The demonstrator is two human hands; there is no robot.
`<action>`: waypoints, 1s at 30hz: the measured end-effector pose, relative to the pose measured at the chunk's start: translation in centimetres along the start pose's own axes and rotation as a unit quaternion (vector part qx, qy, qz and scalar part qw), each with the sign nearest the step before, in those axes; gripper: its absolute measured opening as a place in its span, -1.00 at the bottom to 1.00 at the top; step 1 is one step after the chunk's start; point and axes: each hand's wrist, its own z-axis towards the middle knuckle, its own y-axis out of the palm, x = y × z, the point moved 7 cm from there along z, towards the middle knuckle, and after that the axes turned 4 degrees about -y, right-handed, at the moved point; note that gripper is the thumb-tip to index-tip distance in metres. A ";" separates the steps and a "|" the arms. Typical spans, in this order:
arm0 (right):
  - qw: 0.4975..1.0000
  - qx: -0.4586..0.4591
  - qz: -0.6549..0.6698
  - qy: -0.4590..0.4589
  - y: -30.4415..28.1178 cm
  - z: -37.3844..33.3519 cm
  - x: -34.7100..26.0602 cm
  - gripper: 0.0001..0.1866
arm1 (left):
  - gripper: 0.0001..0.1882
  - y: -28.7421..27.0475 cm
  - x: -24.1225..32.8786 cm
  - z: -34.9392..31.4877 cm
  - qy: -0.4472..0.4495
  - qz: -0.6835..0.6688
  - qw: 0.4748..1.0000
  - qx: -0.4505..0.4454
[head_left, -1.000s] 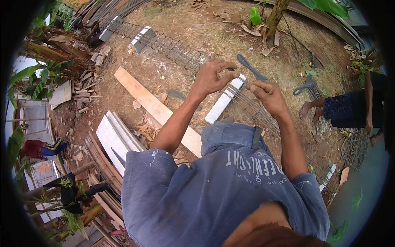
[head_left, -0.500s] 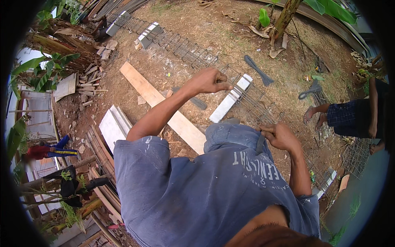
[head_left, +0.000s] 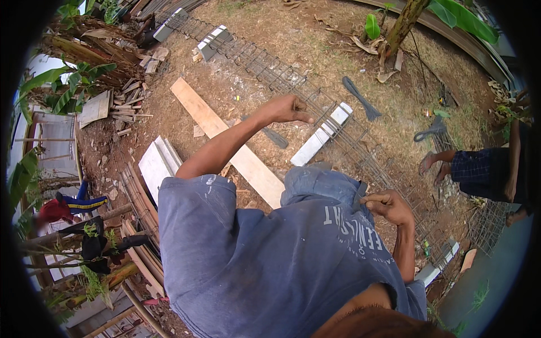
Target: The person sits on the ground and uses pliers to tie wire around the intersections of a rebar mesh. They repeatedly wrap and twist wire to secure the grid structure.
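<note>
A long steel rebar cage [head_left: 282, 76] crosses the ground from the far left to the near right, resting on white blocks. My left hand [head_left: 290, 109] is closed, its fingers curled beside the cage, just left of the long white block [head_left: 322, 134] under it. Whether it grips a wire there is too small to see. Close to my bent knee [head_left: 321, 185], my right hand [head_left: 390, 207] has thumb and forefinger pinched together. A dark, narrow thing [head_left: 361, 194] shows at its fingertips; I cannot make out what it is.
A long wooden plank [head_left: 228, 143] lies left of the cage. Bundles of dark wire [head_left: 360, 98] lie beyond it. Another white block [head_left: 213, 42] props the cage farther off. At the right stands a person in checked shorts [head_left: 472, 168]; a person in red [head_left: 53, 209] is at the left.
My right hand has drawn back toward me and turned slightly. The left hand stays beside the cage, nearly still. The whole view has shifted a little.
</note>
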 end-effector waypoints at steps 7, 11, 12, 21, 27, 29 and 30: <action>0.919 0.301 -0.245 0.063 -4.0 -1.1 4.2 -0.75 | -0.41 -0.4 -1.8 -0.2 -0.035 0.093 0.995 0.030; 0.927 0.355 0.095 0.077 -4.6 -3.7 4.2 -0.74 | -0.40 -1.2 -3.0 -1.0 -0.071 0.091 0.993 0.025; 0.939 0.305 0.155 0.039 -5.0 -4.5 4.9 -0.75 | -0.40 -2.2 -3.4 -0.9 -0.089 0.093 0.990 0.054; 0.897 0.200 -0.374 0.125 -4.5 -7.0 6.0 -0.78 | -0.43 -4.4 -3.2 1.3 -0.012 0.179 0.980 0.083; 0.893 0.372 0.246 0.064 -7.5 -10.8 10.4 -0.78 | -0.41 -5.2 -4.9 2.4 -0.107 0.146 0.983 0.020; 0.917 0.267 0.296 0.025 -6.6 -12.8 9.8 -0.79 | -0.39 -6.2 -7.5 2.6 -0.085 0.105 0.988 0.076; 0.924 0.211 0.319 0.000 -6.0 -13.2 8.7 -0.79 | -0.40 -6.8 -7.2 2.9 -0.059 0.109 0.987 0.098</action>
